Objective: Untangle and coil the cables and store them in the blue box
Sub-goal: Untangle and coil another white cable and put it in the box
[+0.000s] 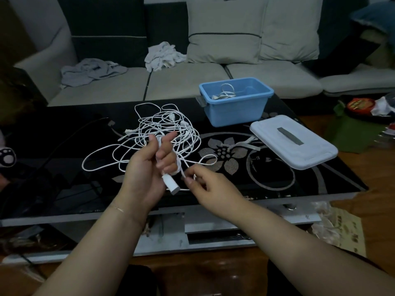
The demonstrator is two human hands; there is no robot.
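Two hands are working a white cable (pixel 171 165) above a black table (pixel 288 178), in front of a tangle (pixel 162 127) of more white cables.

The left hand (pixel 149 167) is holding turns of the cable wound round its curled fingers, a white plug (pixel 171 184) hanging below them; the right hand (pixel 205 182) is pinching the cable just beside the plug. The tangle is lying on the table behind the hands, and the blue box (pixel 235 107), holding one coiled cable (pixel 224 94), is standing open further back, right. Its pale lid (pixel 292 142) is lying beside it. The glossy table is showing a silver flower pattern; a grey sofa (pixel 181 80) with cushions and crumpled cloths (pixel 162 55) is sitting behind. The room is dim, objects at the right edge are being cut off and hard to make out.
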